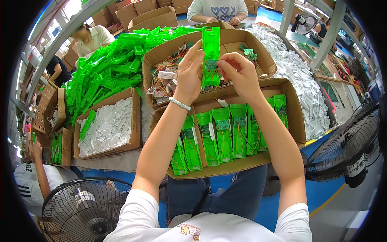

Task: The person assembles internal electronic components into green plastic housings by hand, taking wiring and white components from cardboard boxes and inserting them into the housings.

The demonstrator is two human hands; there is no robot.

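Note:
My left hand [190, 70] is closed around the side of a long green plastic housing [211, 38], held upright over two cardboard boxes. A small green circuit board [211, 64] with thin wires lies against the inside of the housing. My right hand [241, 72] pinches at the board's right edge; its fingertips partly hide what they grip. Below my forearms, the near cardboard box [238, 164] holds several green housings [222, 129] fitted with boards and red wires. Behind it, the far box [262, 66] contains loose wired boards [171, 66] and white pieces.
Green housings [109, 68] are heaped at the left, behind a box of white plastic pieces [107, 127]. More white pieces [300, 76] form a pile at the right. Black fans [86, 209] stand at both sides. Other people [217, 10] sit across and to the left.

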